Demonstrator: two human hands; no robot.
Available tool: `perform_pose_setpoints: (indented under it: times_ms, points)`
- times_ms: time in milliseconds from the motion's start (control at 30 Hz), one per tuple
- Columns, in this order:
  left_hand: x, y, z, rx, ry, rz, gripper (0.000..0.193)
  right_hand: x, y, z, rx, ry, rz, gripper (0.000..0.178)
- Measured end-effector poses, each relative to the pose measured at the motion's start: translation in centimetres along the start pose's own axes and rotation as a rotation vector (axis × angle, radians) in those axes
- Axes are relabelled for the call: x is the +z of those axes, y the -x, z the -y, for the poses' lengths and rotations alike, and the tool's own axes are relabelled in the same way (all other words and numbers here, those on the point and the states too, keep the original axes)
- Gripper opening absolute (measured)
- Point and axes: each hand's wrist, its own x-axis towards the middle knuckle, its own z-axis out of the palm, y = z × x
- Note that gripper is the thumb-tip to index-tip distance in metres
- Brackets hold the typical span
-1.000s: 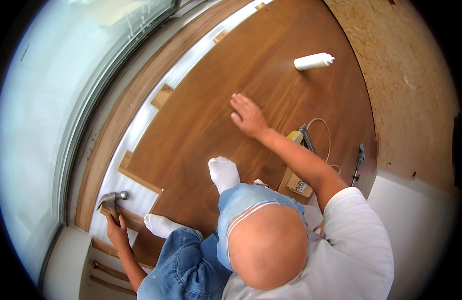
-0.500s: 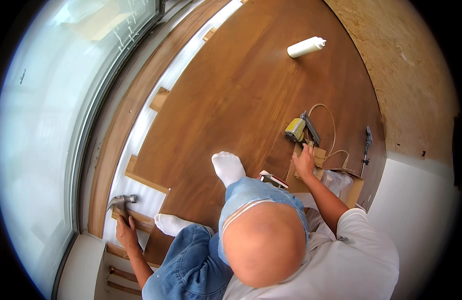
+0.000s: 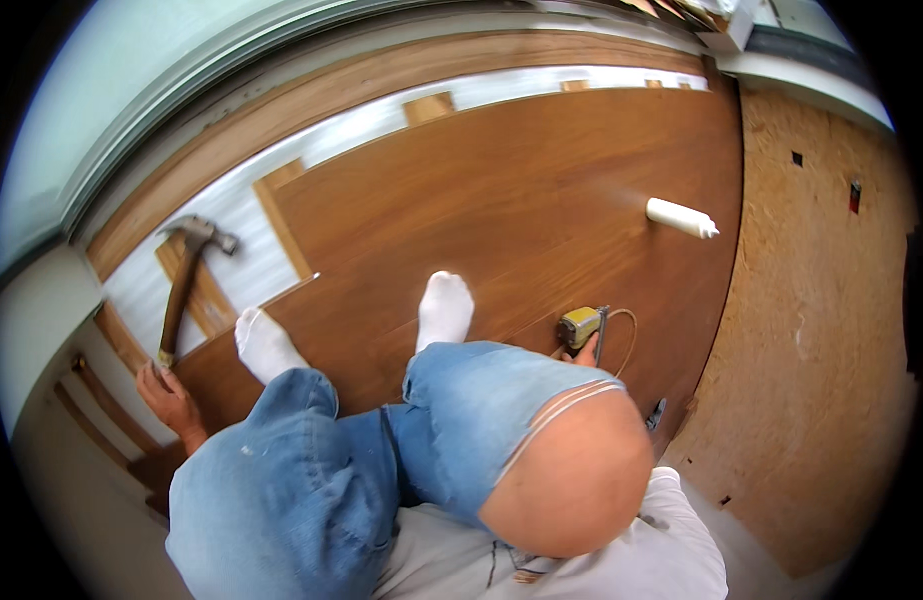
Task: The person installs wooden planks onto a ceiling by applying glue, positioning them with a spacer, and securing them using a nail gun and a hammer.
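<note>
A claw hammer lies at the left, with its head over white underlay and its handle slanting toward me. Just at the handle's butt is my left hand, fingers stretched out beside the edge of the brown floorboards. Whether the fingertips touch the handle is hard to see. Beyond my right knee, my right hand grips a yellow nail gun; the knee hides part of the hand. A tan air hose curves away from the tool.
A white squeeze bottle lies on the boards. Wooden battens cross the white underlay by the window side. A board wall bounds the right. Below my left hand is a recess with wooden strips. Another tool is near my knee.
My view has swung round. The left hand has slid off the hammer's handle toward its butt, and the hammer now lies down. The right hand has taken hold of the nail gun.
</note>
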Motion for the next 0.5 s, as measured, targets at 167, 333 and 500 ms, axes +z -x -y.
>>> perform_pose_setpoints:
  times_ms: [167, 333, 500]
  points:
    - [-2.6, 14.2, 2.9, -0.438, -0.250, -0.024, 0.038, -6.3, -3.1, 1.9, -0.074, 0.073, 0.003, 0.095]
    - [-1.8, 19.5, -0.7, -0.599, -0.344, -0.092, 0.040, -15.8, -5.0, 14.2, -0.563, -0.143, 0.063, 0.086]
    - [-0.9, 21.6, -2.7, -0.670, -0.389, -0.181, 0.042, -24.4, 0.1, 36.8, -0.595, -0.360, 0.608, 0.076]
